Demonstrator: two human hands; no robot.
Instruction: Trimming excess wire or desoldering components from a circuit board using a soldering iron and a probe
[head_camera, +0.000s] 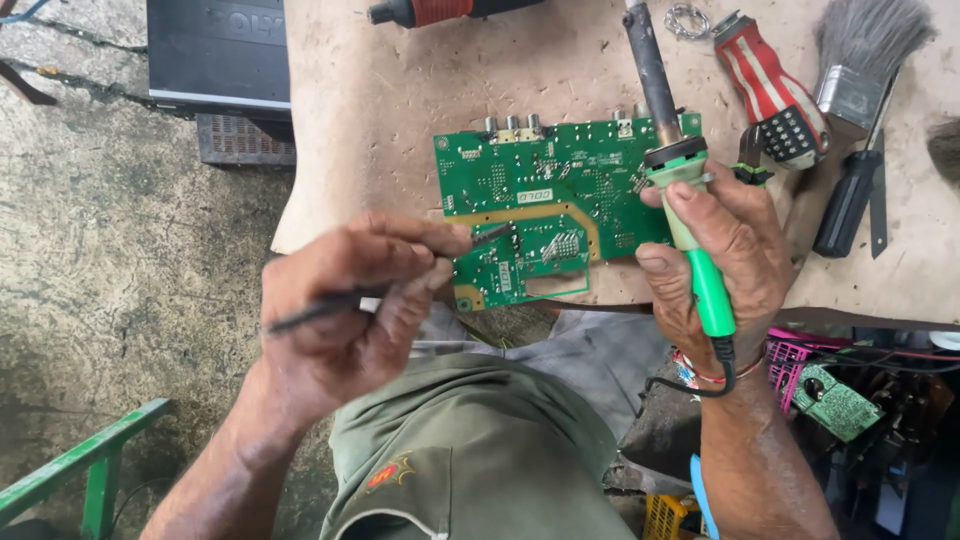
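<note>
A green circuit board (560, 190) lies on a worn tan table (400, 90), its lower part hanging over the near edge. My left hand (345, 310) pinches thin dark tweezers (320, 308); their tip rests on the board's lower left area. My right hand (725, 260) grips the green handle of a soldering iron (690, 215), whose dark barrel points away from me over the board's right end. A black cord runs from the handle around my wrist.
At the back right lie a red-and-white striped tool (770, 90), a wide grey brush (860, 50), a black-handled screwdriver (848, 200) and a black-and-red tool (440, 10). A black box (220, 50) stands on the concrete floor at left. A smaller green board (838, 400) lies at lower right.
</note>
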